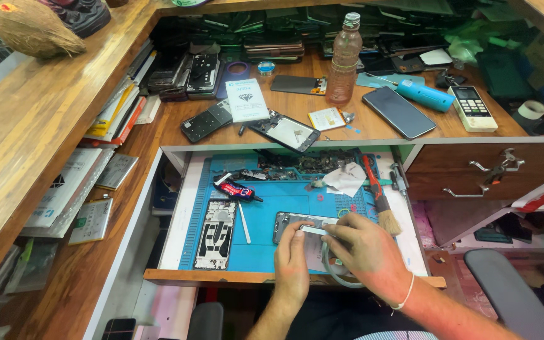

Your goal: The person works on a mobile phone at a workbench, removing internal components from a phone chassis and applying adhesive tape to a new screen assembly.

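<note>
We pin the thin grey opened phone body [303, 234] flat on the blue silicone mat [266, 220]: left hand [292, 257] presses its edge, right hand [363, 250] pinches a small flat tool. It looks stiff but fragile; best held by its edges.

Open blue mat [266, 220] between opened phone frame [214, 234] and hands. Blocked rightward by brush [380, 200]; crowded at the back by circuit boards [303, 165] and crumpled tissue [346, 179].

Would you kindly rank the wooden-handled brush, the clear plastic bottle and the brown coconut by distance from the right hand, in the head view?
1. Wooden-handled brush: just above the right hand.
2. Clear plastic bottle: on the desktop beyond.
3. Brown coconut: far left corner.
</note>
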